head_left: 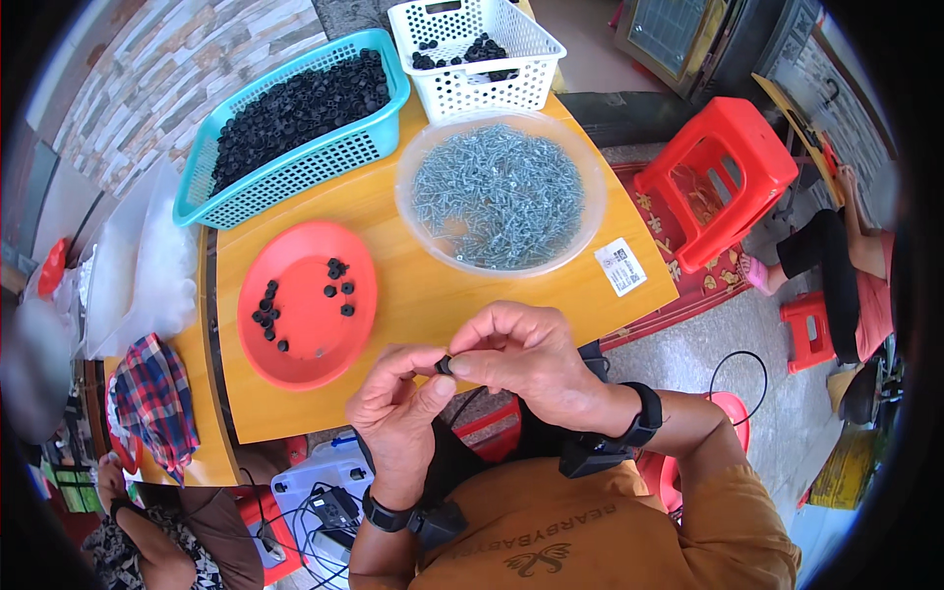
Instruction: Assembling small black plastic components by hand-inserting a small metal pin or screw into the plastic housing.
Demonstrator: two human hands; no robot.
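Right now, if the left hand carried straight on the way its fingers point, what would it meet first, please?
Probably the right hand: the left hand points at it, both pinching one small black part between them.

Yellow wooden table [413,295], red plastic stools [723,172], stone-pattern wall [177,59], speckled grey floor [767,324]

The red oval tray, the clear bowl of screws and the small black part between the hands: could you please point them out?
red oval tray [305,339], head view, bare floor of the tray.
clear bowl of screws [590,221], head view, right rim.
small black part [444,365], head view, its visible end between the fingertips.
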